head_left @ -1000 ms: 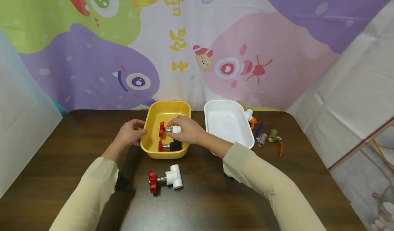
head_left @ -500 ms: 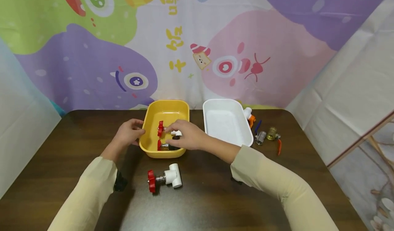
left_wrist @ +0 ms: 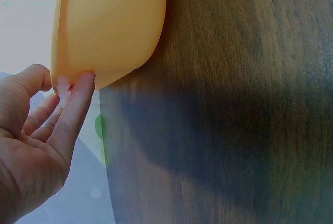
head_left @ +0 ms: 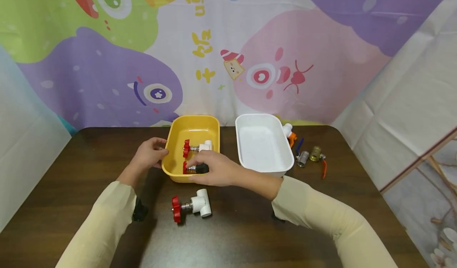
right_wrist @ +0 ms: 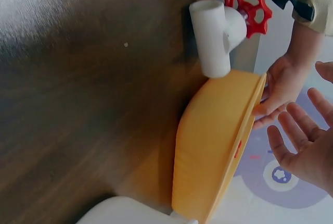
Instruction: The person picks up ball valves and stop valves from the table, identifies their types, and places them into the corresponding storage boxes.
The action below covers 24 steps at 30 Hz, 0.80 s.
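My left hand (head_left: 148, 155) pinches the left rim of a yellow tray (head_left: 191, 134); the left wrist view shows the fingers of this hand (left_wrist: 39, 156) at the rim. Two stop valves with red handwheels lie inside the tray. One has a white body (head_left: 205, 145), the nearer one a black body (head_left: 202, 168) partly covered by my right hand (head_left: 217, 169). That hand hovers over the tray's front edge, holding nothing, its fingers apart in the right wrist view. On the table before the tray lies a white tee stop valve (head_left: 200, 204) with a red handwheel.
A white tray (head_left: 262, 143) stands right of the yellow one. Beyond it lie a white valve with an orange handle (head_left: 288, 131), a silver ball valve (head_left: 303, 158) with a blue handle and a brass ball valve (head_left: 315, 154) with an orange-red handle. A printed curtain hangs behind.
My right hand has let go of the white-bodied stop valve, now lying in the yellow tray, and moved toward the tray's front edge. My left hand stays at the rim.
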Tool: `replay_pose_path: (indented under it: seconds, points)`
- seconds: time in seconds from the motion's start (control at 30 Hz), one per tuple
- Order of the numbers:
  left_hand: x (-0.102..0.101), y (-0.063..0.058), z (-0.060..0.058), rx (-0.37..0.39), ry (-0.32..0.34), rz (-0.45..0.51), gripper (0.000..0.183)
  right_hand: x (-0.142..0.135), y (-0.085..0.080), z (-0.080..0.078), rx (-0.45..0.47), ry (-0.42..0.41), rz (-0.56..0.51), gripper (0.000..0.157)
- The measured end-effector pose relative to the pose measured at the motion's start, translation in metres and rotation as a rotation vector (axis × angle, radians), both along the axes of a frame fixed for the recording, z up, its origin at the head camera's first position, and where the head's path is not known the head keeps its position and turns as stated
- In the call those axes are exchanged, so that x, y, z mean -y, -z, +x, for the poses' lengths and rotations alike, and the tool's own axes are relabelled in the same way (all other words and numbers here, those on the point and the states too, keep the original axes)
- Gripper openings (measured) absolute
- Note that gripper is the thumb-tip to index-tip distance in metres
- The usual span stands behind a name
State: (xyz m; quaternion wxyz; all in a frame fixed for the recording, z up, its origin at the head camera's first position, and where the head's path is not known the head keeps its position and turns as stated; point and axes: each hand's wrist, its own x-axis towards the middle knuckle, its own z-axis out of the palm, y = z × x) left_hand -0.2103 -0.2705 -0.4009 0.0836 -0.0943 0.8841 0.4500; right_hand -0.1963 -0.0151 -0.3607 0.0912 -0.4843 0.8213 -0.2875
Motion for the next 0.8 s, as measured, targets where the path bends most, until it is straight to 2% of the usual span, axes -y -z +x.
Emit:
replay_pose_path:
  seconds: [0.4, 0.67, 0.8]
  points:
    - [0.0, -0.001, 0.0, -0.015, 0.002, 0.007, 0.048, -0.003, 0.009, 0.02, 0.069, -0.053, 0.04, 0.034]
    - [-0.001, 0.0, 0.001, -0.011, -0.004, 0.014, 0.048, -0.003, 0.023, 0.025, 0.08, -0.094, 0.068, 0.034]
    - [-0.001, 0.001, 0.001, -0.014, -0.006, 0.012, 0.048, -0.002, 0.029, 0.028, 0.043, -0.129, 0.093, 0.036]
